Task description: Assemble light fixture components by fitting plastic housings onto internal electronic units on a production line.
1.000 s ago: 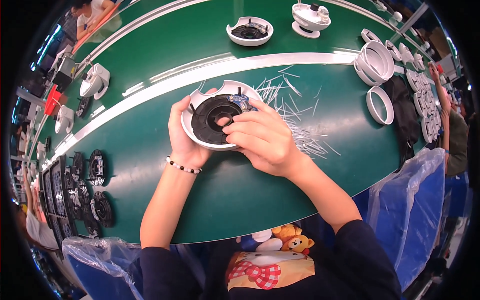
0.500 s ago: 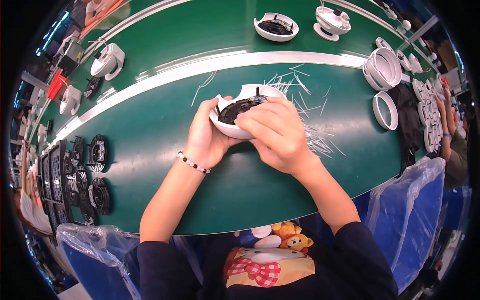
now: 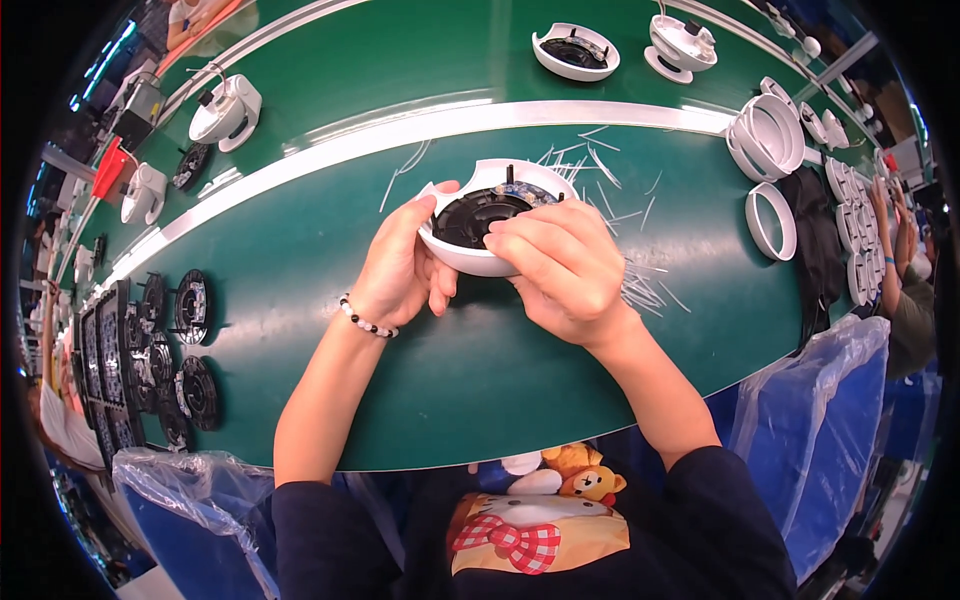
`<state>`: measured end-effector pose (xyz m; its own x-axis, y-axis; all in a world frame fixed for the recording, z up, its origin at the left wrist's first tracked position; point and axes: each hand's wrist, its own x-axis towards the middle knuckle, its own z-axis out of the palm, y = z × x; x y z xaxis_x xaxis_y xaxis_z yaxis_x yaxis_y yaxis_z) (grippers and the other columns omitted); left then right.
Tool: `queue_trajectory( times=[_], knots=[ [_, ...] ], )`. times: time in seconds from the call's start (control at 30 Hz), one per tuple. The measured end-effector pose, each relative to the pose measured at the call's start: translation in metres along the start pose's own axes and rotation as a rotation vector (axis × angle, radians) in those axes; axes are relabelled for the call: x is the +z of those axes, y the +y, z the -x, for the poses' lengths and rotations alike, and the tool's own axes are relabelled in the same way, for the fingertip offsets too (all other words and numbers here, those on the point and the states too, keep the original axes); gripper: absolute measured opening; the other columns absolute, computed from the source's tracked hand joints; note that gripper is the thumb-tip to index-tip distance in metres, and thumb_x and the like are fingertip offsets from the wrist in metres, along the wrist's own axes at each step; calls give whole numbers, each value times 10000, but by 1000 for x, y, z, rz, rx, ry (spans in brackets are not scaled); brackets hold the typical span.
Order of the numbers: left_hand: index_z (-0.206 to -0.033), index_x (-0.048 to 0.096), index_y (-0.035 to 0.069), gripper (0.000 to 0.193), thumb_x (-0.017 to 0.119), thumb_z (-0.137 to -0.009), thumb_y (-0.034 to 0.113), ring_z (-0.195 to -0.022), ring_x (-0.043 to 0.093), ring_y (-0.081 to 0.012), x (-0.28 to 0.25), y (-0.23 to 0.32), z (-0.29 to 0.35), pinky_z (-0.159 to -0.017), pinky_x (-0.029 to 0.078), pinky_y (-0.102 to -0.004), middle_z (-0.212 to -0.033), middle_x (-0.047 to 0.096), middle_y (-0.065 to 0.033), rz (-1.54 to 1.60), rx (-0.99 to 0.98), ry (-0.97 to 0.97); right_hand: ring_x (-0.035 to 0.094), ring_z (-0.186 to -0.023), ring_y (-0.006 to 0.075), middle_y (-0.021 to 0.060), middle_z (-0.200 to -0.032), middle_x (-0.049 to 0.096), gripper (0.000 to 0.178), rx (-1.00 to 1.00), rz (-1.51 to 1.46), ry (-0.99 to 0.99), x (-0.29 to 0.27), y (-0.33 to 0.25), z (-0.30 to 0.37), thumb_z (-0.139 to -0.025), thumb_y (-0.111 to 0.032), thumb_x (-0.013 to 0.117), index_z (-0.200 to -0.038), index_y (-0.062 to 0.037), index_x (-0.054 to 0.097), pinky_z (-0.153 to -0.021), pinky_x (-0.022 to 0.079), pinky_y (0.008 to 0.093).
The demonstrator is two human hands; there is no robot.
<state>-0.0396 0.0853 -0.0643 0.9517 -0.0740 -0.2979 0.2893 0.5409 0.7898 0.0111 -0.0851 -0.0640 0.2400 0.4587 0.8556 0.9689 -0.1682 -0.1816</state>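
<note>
Over the middle of the green table I hold a white round plastic housing [image 3: 470, 260] with a cut-out in its far rim. Inside it sits a black round plate [image 3: 468, 216] with upright black posts and a small circuit board [image 3: 527, 192] along its far right side. My left hand [image 3: 405, 255] is closed on the housing's left edge, thumb at the rim and the lower fingers curled beneath. My right hand [image 3: 565, 265] grips the right side, its fingers bent over the rim with the tips at the black plate. Those fingers hide the plate's right part.
Thin white strips [image 3: 640, 290] lie scattered behind and right of my hands. Several black round plates [image 3: 198, 392] stand at the left beside a black tray [image 3: 100, 360]. White rings [image 3: 770, 222] are at the right. Beyond a pale rail [image 3: 420, 122], a green strip carries white units [image 3: 680, 45].
My left hand has shifted slightly left, its lower fingers loosened and more visible under the housing. More of the black plate shows. Units on the far green strip have moved right.
</note>
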Motion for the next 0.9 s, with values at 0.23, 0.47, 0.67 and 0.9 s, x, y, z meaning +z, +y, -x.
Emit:
queue_trajectory(
  times=[0.23, 0.47, 0.67, 0.9],
  knots=[
    [-1241, 283, 74, 457, 295, -879, 352, -391, 514, -129, 11, 2, -18, -291, 421, -225, -698, 570, -88, -207, 189, 86, 482, -990, 252, 85, -1069, 541, 467, 106, 98, -199, -31, 3, -13, -546, -89, 693, -993, -80, 556, -904, 305, 435],
    [-1237, 39, 67, 485, 252, -888, 328, -410, 542, -181, -34, 65, -106, -344, 445, -249, -609, 557, -133, -570, 294, 323, 453, -1029, 294, 127, -1098, 503, 393, 482, 767, -52, -138, 86, 33, -658, -145, 652, -1011, -30, 525, -895, 317, 376],
    [-1071, 284, 37, 370, 286, -891, 361, -530, 597, -196, -48, 71, -192, -415, 465, -270, -747, 612, -157, -420, 155, 429, 494, -964, 337, 201, -1010, 538, 332, 679, 965, -297, -214, 127, 131, -717, -169, 607, -966, 37, 532, -844, 364, 392],
    [-1319, -14, 70, 816, 420, -786, 509, -501, 592, -201, -61, 99, -128, -452, 479, -284, -743, 614, -159, -968, 118, 440, 527, -787, 294, 123, -853, 595, 151, 821, 918, -239, -221, 153, 162, -743, -110, 568, -858, -14, 592, -712, 387, 351]
  ],
)
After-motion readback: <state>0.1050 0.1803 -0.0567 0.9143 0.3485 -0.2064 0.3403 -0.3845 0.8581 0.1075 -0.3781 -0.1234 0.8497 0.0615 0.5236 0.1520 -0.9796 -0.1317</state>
